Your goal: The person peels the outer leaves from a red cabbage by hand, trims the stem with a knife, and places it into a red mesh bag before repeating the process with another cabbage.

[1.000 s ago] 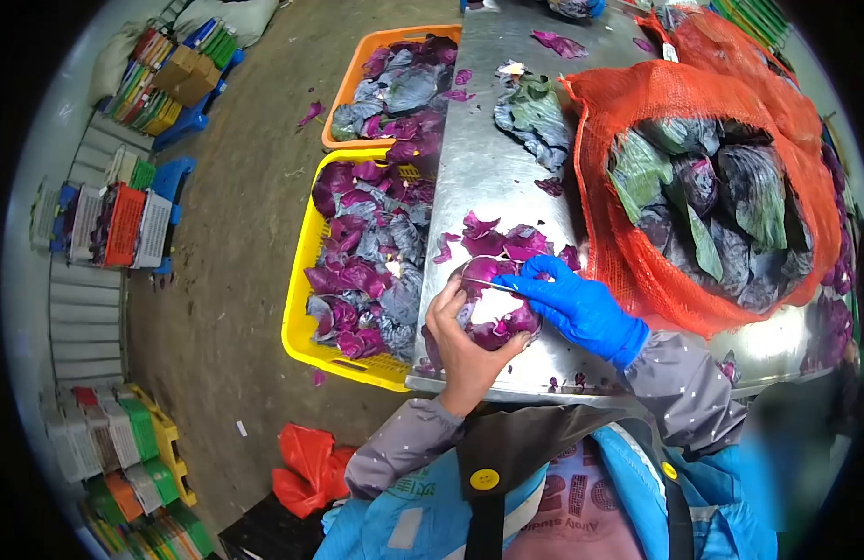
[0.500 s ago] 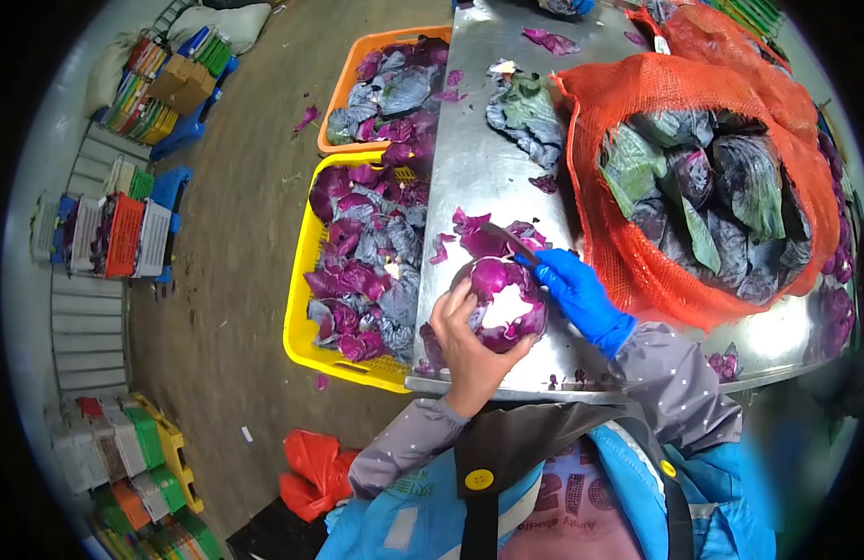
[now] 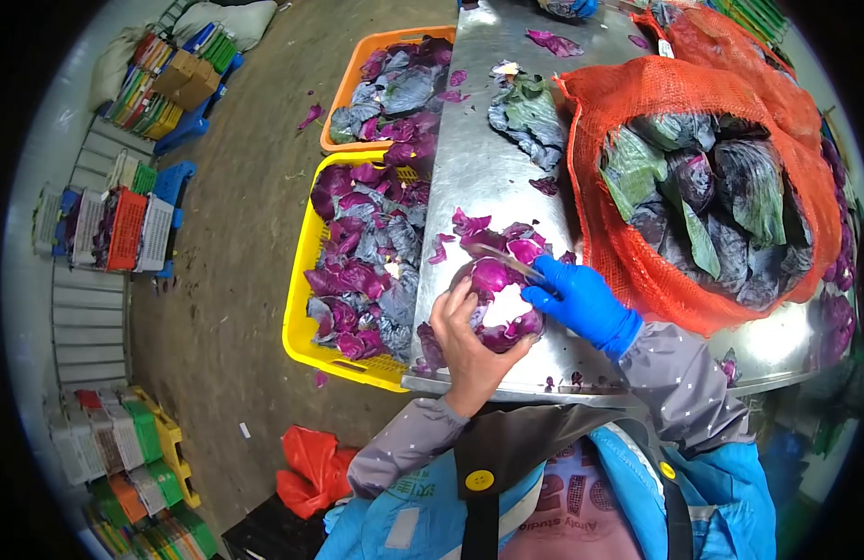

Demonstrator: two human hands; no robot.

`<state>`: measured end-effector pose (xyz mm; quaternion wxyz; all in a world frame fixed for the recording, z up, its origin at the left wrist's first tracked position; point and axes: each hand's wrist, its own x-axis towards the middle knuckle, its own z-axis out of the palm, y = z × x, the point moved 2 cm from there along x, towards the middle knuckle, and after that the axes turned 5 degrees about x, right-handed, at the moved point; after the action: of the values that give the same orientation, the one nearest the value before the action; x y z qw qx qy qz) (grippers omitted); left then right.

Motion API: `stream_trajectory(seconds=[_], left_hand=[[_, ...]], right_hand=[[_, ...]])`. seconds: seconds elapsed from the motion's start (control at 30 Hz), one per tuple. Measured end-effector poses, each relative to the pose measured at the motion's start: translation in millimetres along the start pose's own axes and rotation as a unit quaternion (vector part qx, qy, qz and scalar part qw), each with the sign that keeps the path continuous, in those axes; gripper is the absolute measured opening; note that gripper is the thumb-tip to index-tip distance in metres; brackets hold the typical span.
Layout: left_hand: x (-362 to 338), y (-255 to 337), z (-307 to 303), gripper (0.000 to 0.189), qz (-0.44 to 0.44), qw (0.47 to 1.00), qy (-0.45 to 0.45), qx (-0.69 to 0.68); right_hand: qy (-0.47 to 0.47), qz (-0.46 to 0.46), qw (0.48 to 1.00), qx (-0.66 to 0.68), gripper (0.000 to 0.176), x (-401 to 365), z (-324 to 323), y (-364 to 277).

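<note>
On the near edge of the metal table lies a red cabbage (image 3: 507, 311) with a pale cut patch on top. My left hand (image 3: 471, 350), bare, is wrapped round its left and near side. In a blue glove, my right hand (image 3: 581, 303) grips a knife (image 3: 495, 258); its blade lies across the cabbage's far side, and the handle is mostly hidden by my fingers. Loose purple leaf pieces (image 3: 471, 224) are scattered just beyond the blade.
Left of the table stand a yellow crate (image 3: 299, 322) and an orange crate (image 3: 337, 112), both holding cabbage leaves. An orange mesh sack (image 3: 591, 187) of cabbages is open at the right. Outer leaves (image 3: 527, 121) lie farther up the metal table (image 3: 469, 93). Stacked crates (image 3: 124, 229) line the left wall.
The knife has shifted slightly nearer and flatter over the cabbage, and my gloved right hand has moved a little down and right. A purple leaf piece shows more behind the blade.
</note>
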<state>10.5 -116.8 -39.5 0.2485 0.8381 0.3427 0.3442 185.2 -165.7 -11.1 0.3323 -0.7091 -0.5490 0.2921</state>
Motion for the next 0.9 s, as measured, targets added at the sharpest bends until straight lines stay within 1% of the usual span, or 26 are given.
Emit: stream_trajectory(seconds=[0.03, 0.1, 0.13, 0.17, 0.2, 0.23, 0.27, 0.33, 0.4, 0.47, 0.6, 0.67, 0.7, 0.73, 0.77, 0.8, 0.83, 0.87, 0.9], left_hand=[[0, 0, 0, 0.091, 0.000, 1.000, 0.000, 0.000], [0, -1, -2, 0.091, 0.001, 1.000, 0.000, 0.001], [0, -3, -2, 0.091, -0.006, 1.000, 0.004, -0.013], [0, -4, -2, 0.091, -0.013, 1.000, 0.009, -0.026], [0, -5, -3, 0.091, -0.013, 1.000, 0.010, -0.026], [-1, -5, -3, 0.091, 0.001, 1.000, 0.006, -0.027], [-3, -5, -4, 0.091, 0.014, 0.999, 0.003, -0.028], [-11, -8, -3, 0.091, 0.012, 1.000, -0.001, -0.022], [-16, -16, -3, 0.092, -0.005, 0.998, 0.018, -0.061], [-20, -17, -5, 0.092, -0.009, 0.999, 0.015, -0.050], [-26, -15, -9, 0.092, -0.027, 0.999, 0.012, -0.037], [-24, -15, -12, 0.093, -0.039, 0.999, 0.002, -0.031], [-24, -12, -18, 0.097, -0.012, 1.000, -0.006, -0.005], [-22, -8, -23, 0.097, -0.014, 1.000, -0.005, -0.005], [-20, -3, -27, 0.096, -0.016, 0.999, -0.036, 0.021], [-18, 3, -32, 0.096, -0.019, 0.996, -0.068, 0.047], [-11, 10, -37, 0.088, -0.028, 0.994, -0.086, 0.061], [-7, 12, -39, 0.088, -0.031, 0.994, -0.085, 0.061], [-4, 15, -39, 0.084, -0.003, 0.991, -0.090, 0.095]], right_hand=[[0.000, 0.000, 1.000, 0.000, 0.044, -1, 0, 3], [0.023, -0.036, 0.999, 0.023, 0.034, -4, -2, 11], [0.024, -0.037, 0.999, 0.024, 0.034, -5, -2, 26], [0.052, 0.021, 0.994, 0.092, 0.030, -5, -3, 49], [0.079, 0.080, 0.981, 0.159, 0.027, -4, -6, 56], [0.041, 0.169, 0.975, 0.136, 0.024, -8, -5, 60], [0.040, 0.169, 0.975, 0.136, 0.024, -7, -2, 58], [0.103, 0.108, 0.981, 0.125, 0.024, -6, 0, 56], [0.111, 0.111, 0.977, 0.146, 0.024, -7, 10, 71], [0.142, 0.129, 0.967, 0.166, 0.024, -5, 23, 90], [0.148, 0.137, 0.966, 0.162, 0.027, -3, 24, 84], [0.169, 0.114, 0.942, 0.268, 0.036, -3, 23, 78], [0.169, 0.112, 0.942, 0.266, 0.036, -4, 15, 62], [0.093, 0.206, 0.914, 0.337, 0.044, -10, 9, 38], [0.015, 0.296, 0.867, 0.401, 0.052, -16, 13, 22], [-0.028, 0.262, 0.905, 0.334, 0.069, -18, 27, 22], [0.017, 0.253, 0.893, 0.373, 0.066, -22, 40, 15], [0.062, 0.243, 0.877, 0.410, 0.064, -25, 50, 11], [0.098, 0.232, 0.845, 0.471, 0.051, -20, 58, 18]])
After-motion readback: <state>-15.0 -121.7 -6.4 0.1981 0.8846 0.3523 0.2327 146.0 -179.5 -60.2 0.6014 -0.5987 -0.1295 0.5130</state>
